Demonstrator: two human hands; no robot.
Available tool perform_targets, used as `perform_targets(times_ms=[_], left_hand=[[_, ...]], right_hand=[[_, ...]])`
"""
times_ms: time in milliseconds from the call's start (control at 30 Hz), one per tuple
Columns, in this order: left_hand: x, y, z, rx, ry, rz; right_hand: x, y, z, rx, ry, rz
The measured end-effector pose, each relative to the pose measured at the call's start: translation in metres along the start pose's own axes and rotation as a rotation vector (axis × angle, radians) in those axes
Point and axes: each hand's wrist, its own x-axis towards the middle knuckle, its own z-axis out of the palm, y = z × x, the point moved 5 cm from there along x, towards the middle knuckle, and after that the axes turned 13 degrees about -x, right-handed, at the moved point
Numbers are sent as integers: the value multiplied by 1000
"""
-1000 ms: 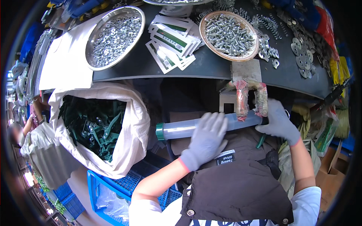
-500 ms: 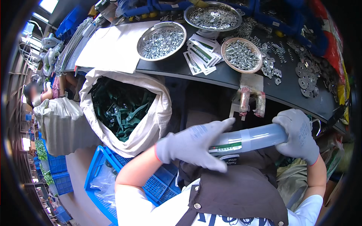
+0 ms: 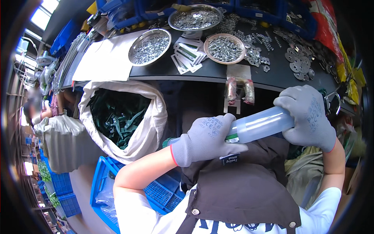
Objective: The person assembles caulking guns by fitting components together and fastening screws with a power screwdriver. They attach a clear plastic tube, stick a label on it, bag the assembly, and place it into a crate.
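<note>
And now gripping the tube (image 3: 263,125), slanted from just below nine o'clock to just above three, with left hand (image 3: 210,136) round its lower half, right hand (image 3: 307,117) round its upper end.

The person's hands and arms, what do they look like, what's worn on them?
The left hand and right hand wear grey gloves with bluish printed marks and red cuff edges. The forearms are bare below white sleeves.

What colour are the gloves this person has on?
The gloves are grey, with red cuff edges; head view shows them best.
</note>
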Motion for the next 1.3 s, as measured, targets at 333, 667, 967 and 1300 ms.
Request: perform_targets(times_ms=[333, 667, 967, 1300], left_hand=[[-16, -21, 5, -1009, -382, -526], [-12, -7, 2, -563, -359, -119], [4, 6, 9, -431, -264, -244], [10, -20, 32, -938, -350, -199]], right_hand=[[-6, 25, 20, 278, -245, -17], [2, 31, 20, 256, -249, -40], [-1, 20, 10, 192, -187, -80], [13, 5, -3, 88, -126, -113]])
